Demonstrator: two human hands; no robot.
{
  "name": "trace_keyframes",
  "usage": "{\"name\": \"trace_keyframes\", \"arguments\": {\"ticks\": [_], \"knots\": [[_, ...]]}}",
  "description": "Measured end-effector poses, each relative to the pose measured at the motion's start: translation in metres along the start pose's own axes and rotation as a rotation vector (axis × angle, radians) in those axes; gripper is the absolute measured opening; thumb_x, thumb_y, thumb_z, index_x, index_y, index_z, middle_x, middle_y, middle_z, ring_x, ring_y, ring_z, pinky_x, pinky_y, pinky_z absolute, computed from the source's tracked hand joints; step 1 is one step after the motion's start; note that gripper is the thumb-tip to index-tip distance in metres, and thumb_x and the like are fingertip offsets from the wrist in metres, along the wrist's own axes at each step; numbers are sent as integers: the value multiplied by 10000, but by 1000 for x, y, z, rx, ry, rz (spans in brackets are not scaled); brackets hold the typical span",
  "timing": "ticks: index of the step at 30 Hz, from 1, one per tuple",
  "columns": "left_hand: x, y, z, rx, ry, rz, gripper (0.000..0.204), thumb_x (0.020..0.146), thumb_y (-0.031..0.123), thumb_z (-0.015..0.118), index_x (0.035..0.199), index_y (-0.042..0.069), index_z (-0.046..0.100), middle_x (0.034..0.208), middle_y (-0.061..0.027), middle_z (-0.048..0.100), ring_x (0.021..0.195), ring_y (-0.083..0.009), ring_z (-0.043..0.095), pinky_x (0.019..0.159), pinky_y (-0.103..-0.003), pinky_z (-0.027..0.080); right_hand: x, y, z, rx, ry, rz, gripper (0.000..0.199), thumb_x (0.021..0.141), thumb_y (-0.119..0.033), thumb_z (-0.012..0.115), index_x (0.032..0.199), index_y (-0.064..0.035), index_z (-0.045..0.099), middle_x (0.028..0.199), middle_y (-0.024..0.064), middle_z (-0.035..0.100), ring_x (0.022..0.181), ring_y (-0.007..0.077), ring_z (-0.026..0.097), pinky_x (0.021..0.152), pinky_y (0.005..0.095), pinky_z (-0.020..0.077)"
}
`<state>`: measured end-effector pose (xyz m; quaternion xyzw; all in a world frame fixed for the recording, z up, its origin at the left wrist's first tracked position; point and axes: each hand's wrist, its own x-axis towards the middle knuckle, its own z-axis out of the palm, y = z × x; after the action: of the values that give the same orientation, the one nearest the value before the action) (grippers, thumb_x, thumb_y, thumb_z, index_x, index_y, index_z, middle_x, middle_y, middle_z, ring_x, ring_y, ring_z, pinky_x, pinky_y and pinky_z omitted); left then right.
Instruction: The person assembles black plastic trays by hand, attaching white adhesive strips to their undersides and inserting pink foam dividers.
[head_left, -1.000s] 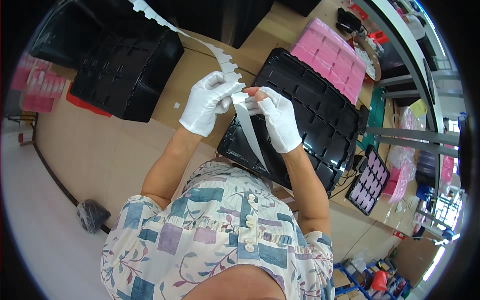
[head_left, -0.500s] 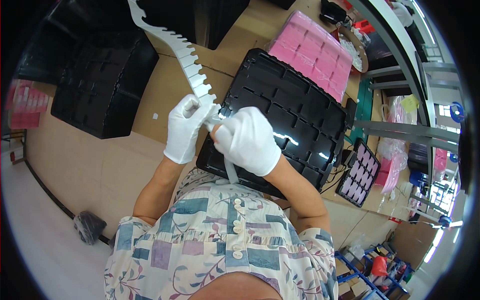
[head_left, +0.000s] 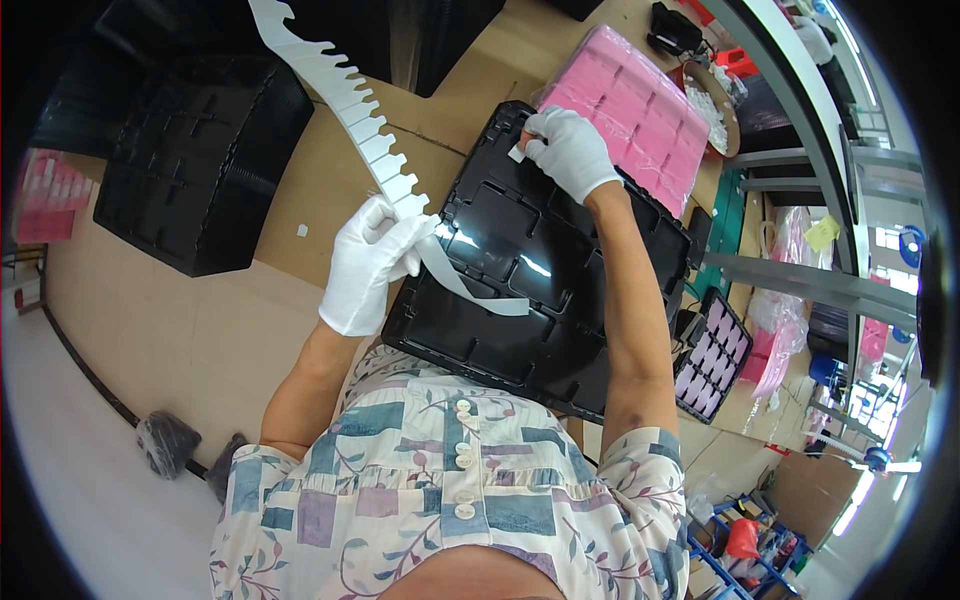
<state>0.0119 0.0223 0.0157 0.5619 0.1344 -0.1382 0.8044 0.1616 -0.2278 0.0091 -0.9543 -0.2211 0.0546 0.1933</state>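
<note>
Gloves on, the left hand point(head_left: 368, 265) grips a white strip point(head_left: 340, 85). Right hand point(head_left: 568, 150) pinches a small white sticker point(head_left: 517, 154) at the black tray's point(head_left: 560, 350) far edge.

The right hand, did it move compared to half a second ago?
Yes. The right hand left the left hand and reached to the far edge of the black tray.

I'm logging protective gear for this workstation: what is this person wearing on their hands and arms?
Both hands wear plain white fabric gloves ending at the wrist: left hand, right hand. The forearms are uncovered. A short-sleeved shirt in a pastel patchwork with floral print and white buttons ends near the elbows. No watch or cables visible.
</note>
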Motion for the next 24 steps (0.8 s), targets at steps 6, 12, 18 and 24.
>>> {"name": "trace_keyframes", "arguments": {"ticks": [6,12,18,24], "knots": [[14,0,4,-149,-59,-27,188,925,90,652,1099,49,592,879,-20,650,584,-15,505,460,-158,301,-7,-26,4,-425,225,78,185,812,-221,681,887,-53,697,862,148,675,819,370,645,743,431,513],[26,0,15,-139,-81,76,189,933,76,629,1106,19,580,872,-53,641,623,-88,591,445,-207,408,-49,-90,-2,756,-129,147,147,844,-132,746,926,-19,699,780,-20,647,743,29,547,682,227,464],[26,10,31,81,-22,73,215,945,230,642,882,24,645,686,-39,619,468,-90,529,420,-211,380,-65,-96,6,369,425,-146,65,760,-95,692,747,-49,647,654,77,566,597,242,579,616,349,480],[24,1,34,215,-73,106,164,942,152,636,988,-2,665,752,-35,654,550,-50,535,481,-184,373,-113,-77,-34,195,419,-281,69,718,-45,648,742,-68,588,709,55,570,665,246,632,678,358,509]]}}
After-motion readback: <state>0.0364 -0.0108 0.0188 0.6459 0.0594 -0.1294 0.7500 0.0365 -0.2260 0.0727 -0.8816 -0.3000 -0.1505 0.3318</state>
